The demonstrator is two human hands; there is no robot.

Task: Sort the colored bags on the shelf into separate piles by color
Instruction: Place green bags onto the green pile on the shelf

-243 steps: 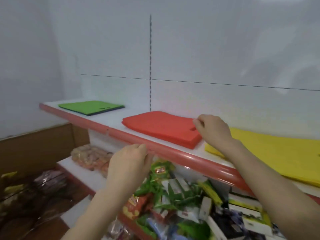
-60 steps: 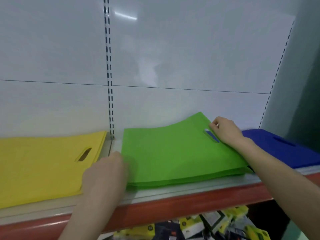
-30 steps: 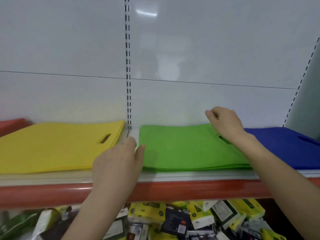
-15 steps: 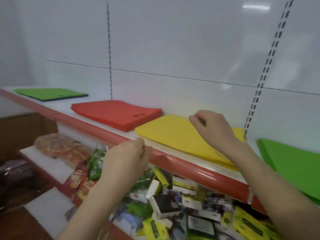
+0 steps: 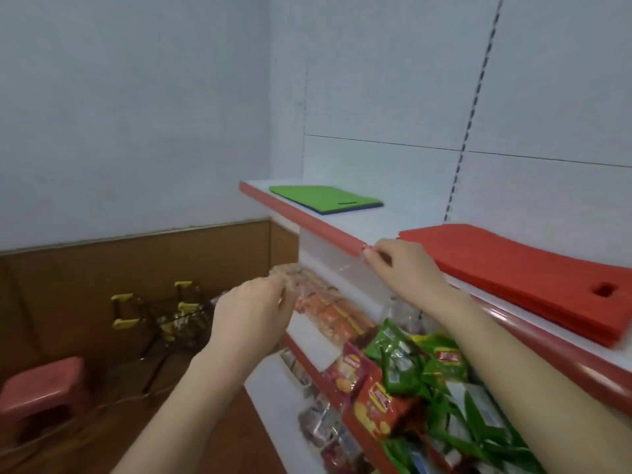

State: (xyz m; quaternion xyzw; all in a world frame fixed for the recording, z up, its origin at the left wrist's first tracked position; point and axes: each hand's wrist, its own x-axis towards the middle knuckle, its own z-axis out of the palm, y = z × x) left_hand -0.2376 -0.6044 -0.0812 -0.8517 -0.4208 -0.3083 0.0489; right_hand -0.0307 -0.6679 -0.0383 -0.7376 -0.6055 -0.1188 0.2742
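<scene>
A flat pile of red bags [image 5: 523,271] lies on the white shelf [image 5: 403,217] at the right. At the shelf's far left end lies a green bag [image 5: 321,197] on top of a dark blue one whose edge [image 5: 345,211] shows beneath. My right hand [image 5: 400,268] hovers at the shelf's red front rim, just left of the red pile, fingers loosely curled and holding nothing. My left hand [image 5: 249,319] hangs in the air below the shelf, fingers loosely curled, empty.
The red front rim [image 5: 328,230] runs along the shelf. Lower shelves hold snack packets [image 5: 403,374] in red and green. A pink stool [image 5: 41,381] and a wire rack [image 5: 164,316] stand on the floor at the left by a brown wall panel.
The view has swung left: the yellow and right-hand green piles have left the frame. My right hand came off the yellow pile to the shelf rim beside the red pile.
</scene>
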